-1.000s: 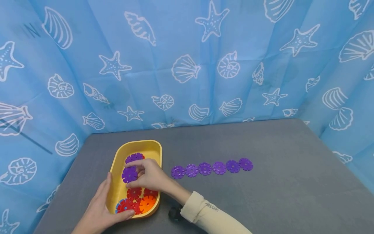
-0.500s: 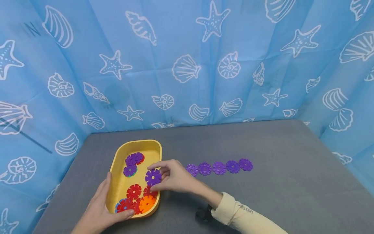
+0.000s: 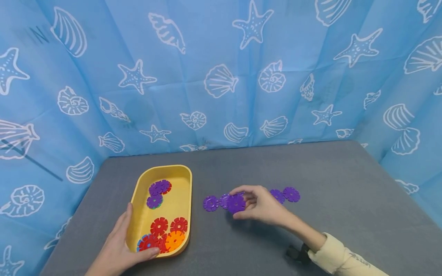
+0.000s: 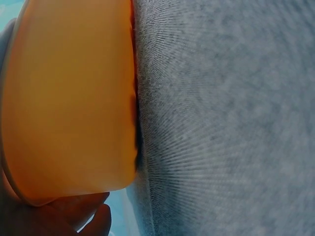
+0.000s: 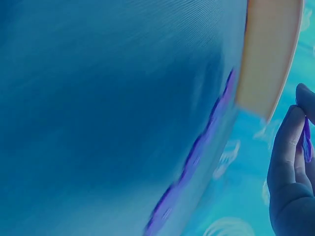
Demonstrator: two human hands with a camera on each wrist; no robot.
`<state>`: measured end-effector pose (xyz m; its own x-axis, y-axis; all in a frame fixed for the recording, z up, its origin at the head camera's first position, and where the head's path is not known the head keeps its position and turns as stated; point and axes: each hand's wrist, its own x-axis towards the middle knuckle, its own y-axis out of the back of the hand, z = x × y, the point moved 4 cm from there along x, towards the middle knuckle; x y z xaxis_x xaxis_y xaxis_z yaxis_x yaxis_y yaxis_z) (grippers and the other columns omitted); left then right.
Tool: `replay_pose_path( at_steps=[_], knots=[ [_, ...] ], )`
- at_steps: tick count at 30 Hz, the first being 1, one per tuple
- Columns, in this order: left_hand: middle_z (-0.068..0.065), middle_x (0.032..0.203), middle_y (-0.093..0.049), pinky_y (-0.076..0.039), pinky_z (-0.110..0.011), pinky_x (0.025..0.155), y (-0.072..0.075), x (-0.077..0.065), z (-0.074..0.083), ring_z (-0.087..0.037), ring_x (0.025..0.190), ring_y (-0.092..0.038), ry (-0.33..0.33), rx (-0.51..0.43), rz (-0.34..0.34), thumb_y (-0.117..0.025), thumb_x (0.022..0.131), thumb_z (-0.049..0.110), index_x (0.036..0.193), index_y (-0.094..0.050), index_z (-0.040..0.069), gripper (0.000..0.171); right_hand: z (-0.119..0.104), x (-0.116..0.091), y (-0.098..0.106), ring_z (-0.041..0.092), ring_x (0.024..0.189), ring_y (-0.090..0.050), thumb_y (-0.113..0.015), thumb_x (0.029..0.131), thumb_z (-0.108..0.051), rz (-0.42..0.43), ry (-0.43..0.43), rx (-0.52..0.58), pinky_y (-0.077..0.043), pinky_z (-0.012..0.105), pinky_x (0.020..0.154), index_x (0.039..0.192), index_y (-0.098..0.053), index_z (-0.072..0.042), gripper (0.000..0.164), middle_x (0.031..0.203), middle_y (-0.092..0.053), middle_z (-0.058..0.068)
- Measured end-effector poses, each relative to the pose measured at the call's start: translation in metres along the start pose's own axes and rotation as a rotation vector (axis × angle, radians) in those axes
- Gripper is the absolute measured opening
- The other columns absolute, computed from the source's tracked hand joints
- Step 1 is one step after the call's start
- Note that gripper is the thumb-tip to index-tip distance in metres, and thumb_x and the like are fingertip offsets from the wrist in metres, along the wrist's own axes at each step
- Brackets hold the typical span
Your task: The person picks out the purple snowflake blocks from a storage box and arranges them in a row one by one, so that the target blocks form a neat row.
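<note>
With its thumb and fingertips, my right hand (image 3: 260,205) pinches a purple notched plastic disc (image 3: 236,204) above the middle of a row of purple discs (image 3: 210,203) on the table. It partly hides that row. The right wrist view shows the held disc (image 5: 307,142) edge-on between the fingers. My left hand (image 3: 117,243) grips the near left edge of a yellow tray (image 3: 181,191), thumb at the near rim and fingers along the outer side. In the left wrist view the tray's wall (image 4: 69,108) covers much of the hand.
Inside the tray, purple discs (image 3: 154,201) lie towards the far end, with red discs (image 3: 159,226) and an orange disc (image 3: 174,240) at the near end. The grey table (image 3: 331,214) runs back to a blue shell-print curtain (image 3: 221,111).
My right hand has lifted the purple disc out of the tray and carried it right, over the row. The left hand stays on the tray.
</note>
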<state>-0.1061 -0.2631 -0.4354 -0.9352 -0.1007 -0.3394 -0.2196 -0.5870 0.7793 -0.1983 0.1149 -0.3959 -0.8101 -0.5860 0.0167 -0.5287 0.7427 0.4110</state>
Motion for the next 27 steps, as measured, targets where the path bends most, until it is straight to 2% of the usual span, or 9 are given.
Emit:
replay_pose_path(
  at_steps=[4, 9, 14, 19, 27],
  knots=[
    [-0.026, 0.164, -0.012, -0.060, -0.052, 0.095, 0.000, -0.001, 0.000, -0.048, 0.136, -0.036, 0.002, -0.005, 0.003, -0.080, 0.071, 0.069, 0.162, 0.021, 0.016, 0.145, 0.016, -0.022, 0.031, 0.009, 0.073, -0.068, -0.086, 0.080, -0.013, 0.043, -0.069, 0.001, -0.061, 0.028, 0.066, 0.130, -0.064, -0.001, 0.056, 0.090, -0.066, 0.010],
    [-0.027, 0.164, -0.013, -0.058, -0.056, 0.097, 0.000, 0.000, 0.000, -0.047, 0.135, -0.038, -0.011, 0.012, 0.000, -0.079, 0.073, 0.069, 0.162, 0.019, 0.013, 0.144, 0.032, -0.046, 0.070, 0.011, 0.083, -0.072, -0.084, 0.083, -0.013, 0.092, -0.120, 0.012, -0.062, 0.031, 0.069, 0.135, -0.057, 0.006, 0.062, 0.104, -0.072, 0.021],
    [-0.027, 0.163, -0.014, -0.058, -0.057, 0.097, 0.000, 0.000, 0.000, -0.047, 0.135, -0.038, -0.011, 0.012, -0.001, -0.079, 0.072, 0.068, 0.162, 0.017, 0.012, 0.144, 0.047, -0.063, 0.104, 0.011, 0.089, -0.074, -0.083, 0.085, -0.016, 0.150, -0.195, -0.028, -0.062, 0.032, 0.072, 0.140, -0.053, 0.006, 0.067, 0.112, -0.072, 0.023],
    [-0.026, 0.164, -0.013, -0.058, -0.056, 0.096, -0.001, -0.001, 0.000, -0.047, 0.136, -0.036, -0.003, -0.002, 0.006, -0.080, 0.071, 0.070, 0.163, 0.017, 0.013, 0.145, 0.069, -0.072, 0.125, 0.008, 0.091, -0.073, -0.083, 0.085, -0.015, 0.147, -0.252, -0.044, -0.062, 0.030, 0.075, 0.142, -0.049, 0.008, 0.070, 0.115, -0.073, 0.024],
    [-0.025, 0.165, -0.012, -0.058, -0.056, 0.097, 0.000, -0.001, 0.000, -0.047, 0.138, -0.034, -0.008, -0.018, 0.007, -0.080, 0.071, 0.069, 0.163, 0.017, 0.015, 0.144, 0.089, -0.080, 0.145, 0.009, 0.079, -0.070, -0.083, 0.083, -0.014, 0.082, -0.307, -0.086, -0.058, 0.027, 0.069, 0.140, -0.049, 0.011, 0.071, 0.096, -0.074, 0.010]
  ],
)
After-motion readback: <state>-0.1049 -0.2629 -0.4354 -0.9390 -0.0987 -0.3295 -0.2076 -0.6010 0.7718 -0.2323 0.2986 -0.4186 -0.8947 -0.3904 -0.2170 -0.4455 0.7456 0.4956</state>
